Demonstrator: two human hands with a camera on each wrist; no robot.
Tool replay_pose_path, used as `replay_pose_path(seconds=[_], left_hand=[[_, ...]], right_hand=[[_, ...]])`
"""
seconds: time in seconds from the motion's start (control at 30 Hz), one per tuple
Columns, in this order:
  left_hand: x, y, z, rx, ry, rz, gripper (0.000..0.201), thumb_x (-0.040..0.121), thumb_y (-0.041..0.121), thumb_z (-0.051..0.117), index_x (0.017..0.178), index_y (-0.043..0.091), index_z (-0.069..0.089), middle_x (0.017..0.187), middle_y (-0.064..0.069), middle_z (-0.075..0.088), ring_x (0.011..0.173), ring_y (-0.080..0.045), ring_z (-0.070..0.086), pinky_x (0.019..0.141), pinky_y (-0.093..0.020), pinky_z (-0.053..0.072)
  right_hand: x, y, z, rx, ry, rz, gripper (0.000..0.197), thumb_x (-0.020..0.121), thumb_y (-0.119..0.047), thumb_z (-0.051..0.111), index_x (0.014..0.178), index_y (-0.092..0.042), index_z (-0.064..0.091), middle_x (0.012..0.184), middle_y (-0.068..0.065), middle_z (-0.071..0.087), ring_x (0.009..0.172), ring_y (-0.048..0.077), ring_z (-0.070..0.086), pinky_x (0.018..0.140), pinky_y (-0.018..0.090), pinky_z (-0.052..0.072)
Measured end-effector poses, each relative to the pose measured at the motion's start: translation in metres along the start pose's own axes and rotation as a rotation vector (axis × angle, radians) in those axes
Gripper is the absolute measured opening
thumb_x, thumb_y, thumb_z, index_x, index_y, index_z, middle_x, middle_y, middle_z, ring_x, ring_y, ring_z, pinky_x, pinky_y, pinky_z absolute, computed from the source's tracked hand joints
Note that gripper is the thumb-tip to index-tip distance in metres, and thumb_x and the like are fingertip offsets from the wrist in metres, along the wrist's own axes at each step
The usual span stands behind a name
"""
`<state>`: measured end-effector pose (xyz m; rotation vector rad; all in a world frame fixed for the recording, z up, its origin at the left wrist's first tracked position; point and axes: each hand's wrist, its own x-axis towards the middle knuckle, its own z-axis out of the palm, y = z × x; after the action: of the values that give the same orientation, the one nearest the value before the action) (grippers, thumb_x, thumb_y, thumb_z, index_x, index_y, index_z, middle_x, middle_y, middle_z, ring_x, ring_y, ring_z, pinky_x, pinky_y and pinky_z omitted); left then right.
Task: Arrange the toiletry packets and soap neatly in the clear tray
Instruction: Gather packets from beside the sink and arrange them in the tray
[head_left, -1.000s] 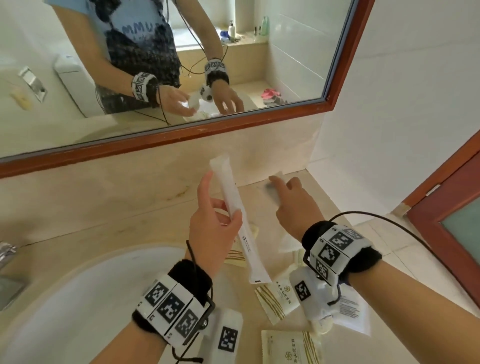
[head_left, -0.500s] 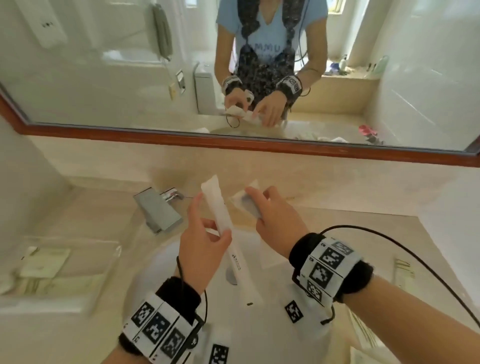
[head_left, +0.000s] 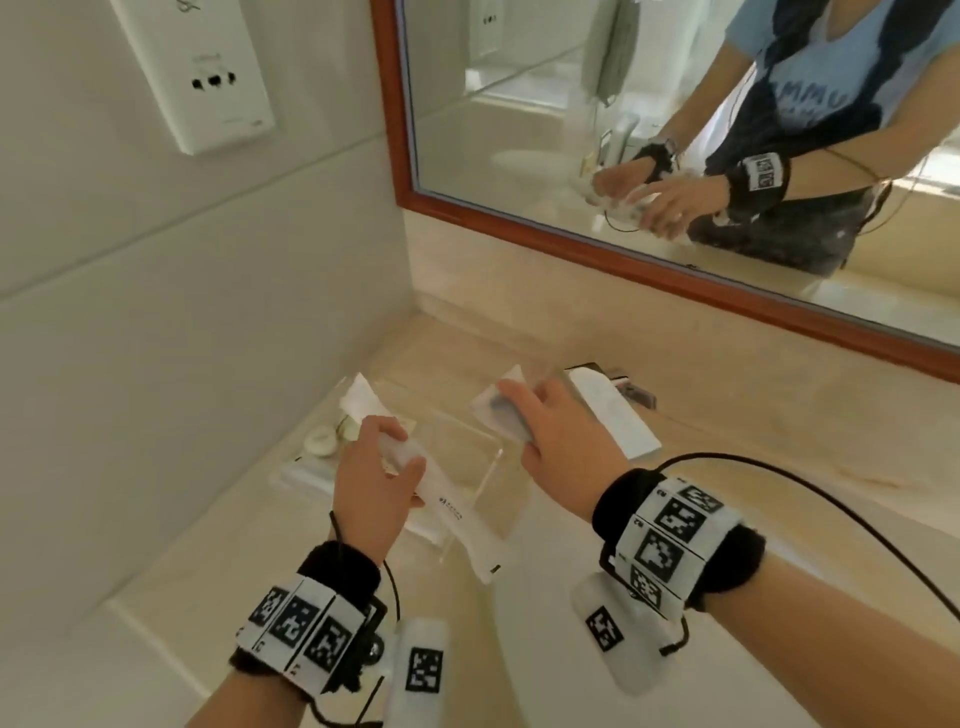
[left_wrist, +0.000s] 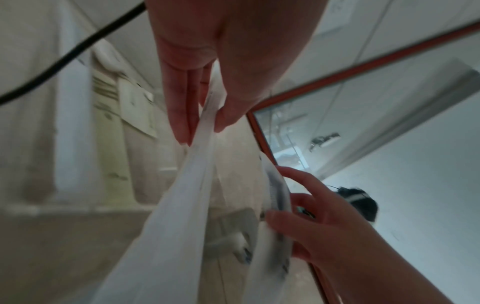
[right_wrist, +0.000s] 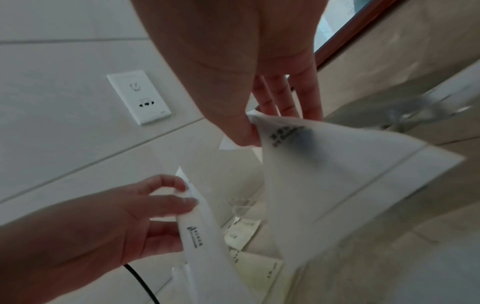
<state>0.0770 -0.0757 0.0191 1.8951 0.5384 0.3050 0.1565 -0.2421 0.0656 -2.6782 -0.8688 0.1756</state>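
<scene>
Here, a person stands at a beige bathroom counter (head_left: 779, 457), both hands raised over a clear tray (head_left: 467, 457) that sits on the counter in the left corner, against the white tiled wall.

The left hand (head_left: 371, 486) grips a long, narrow white packet (head_left: 457, 514) with small dark print. The thumb and fingers are clamped on it near its middle, and its near end points back toward the person while its far end reaches over the tray. From the left wrist view, the thumb presses the packet against 2 or 3 fingers held close together.

The right hand (head_left: 561, 431) holds a flat, wider frosted packet (head_left: 501, 413) with something dark inside. From the right wrist view, the thumb pinches 1 corner against the fingers, which lie nearly straight and side by side behind it. This packet hangs above the right edge of the tray.

Inside the tray, at its far left end, lie a small round white soap (head_left: 318, 441) and some pale sachets; their exact number cannot be told.

Just right of the right hand is a chrome faucet (head_left: 608, 400). A wood-framed mirror (head_left: 675, 130) runs along the far wall, and a white wall socket (head_left: 208, 78) sits high on the left wall. Both wrists wear black bands with square black-and-white markers.
</scene>
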Motion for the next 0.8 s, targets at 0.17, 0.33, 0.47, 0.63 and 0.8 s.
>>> replay_pose_path(seconds=[0.17, 0.33, 0.47, 0.63, 0.8], left_hand=[[0.023, -0.048, -0.032, 0.012, 0.043, -0.200, 0.022, 0.085, 0.004, 0.062, 0.101, 0.016, 0.053, 0.118, -0.021, 0.050, 0.083, -0.031, 0.065, 0.070, -0.041, 0.061], [0.037, -0.069, -0.038, 0.053, 0.043, -0.320, 0.022, 0.083, 0.009, 0.067, 0.102, 0.016, 0.059, 0.115, -0.017, 0.051, 0.059, -0.021, 0.065, 0.077, -0.044, 0.059], [0.045, -0.076, -0.042, 0.034, 0.044, -0.401, 0.027, 0.084, 0.010, 0.065, 0.111, 0.008, 0.058, 0.117, -0.019, 0.051, 0.053, -0.020, 0.064, 0.063, -0.034, 0.059], [0.053, -0.076, -0.048, 0.542, -0.079, -0.340, 0.046, 0.086, 0.030, 0.063, 0.125, 0.013, 0.046, 0.120, -0.012, 0.047, 0.086, -0.028, 0.066, 0.081, -0.036, 0.054], [0.045, -0.081, -0.044, 0.907, -0.181, 0.148, 0.042, 0.074, 0.038, 0.071, 0.113, 0.029, 0.059, 0.107, 0.000, 0.058, 0.091, -0.018, 0.062, 0.078, -0.032, 0.050]], right_hand=[[0.040, -0.033, 0.025, 0.022, -0.076, -0.048, 0.064, 0.086, 0.001, 0.047, 0.140, -0.025, 0.026, 0.126, 0.011, 0.038, 0.094, 0.028, 0.054, 0.070, 0.031, 0.048], [0.064, -0.053, 0.045, -0.010, -0.103, -0.079, 0.061, 0.086, 0.001, 0.048, 0.138, -0.024, 0.028, 0.123, 0.009, 0.041, 0.078, 0.017, 0.040, 0.064, 0.026, 0.041], [0.078, -0.062, 0.057, -0.025, -0.141, -0.079, 0.062, 0.087, 0.000, 0.047, 0.139, -0.025, 0.026, 0.124, 0.009, 0.040, 0.075, 0.016, 0.040, 0.063, 0.025, 0.037], [0.089, -0.070, 0.063, -0.028, -0.146, -0.065, 0.062, 0.087, -0.001, 0.049, 0.139, -0.025, 0.027, 0.123, 0.009, 0.041, 0.075, 0.016, 0.039, 0.063, 0.024, 0.036], [0.096, -0.072, 0.066, -0.017, -0.150, -0.074, 0.061, 0.086, -0.001, 0.049, 0.139, -0.024, 0.028, 0.122, 0.009, 0.041, 0.074, 0.016, 0.038, 0.063, 0.024, 0.034]])
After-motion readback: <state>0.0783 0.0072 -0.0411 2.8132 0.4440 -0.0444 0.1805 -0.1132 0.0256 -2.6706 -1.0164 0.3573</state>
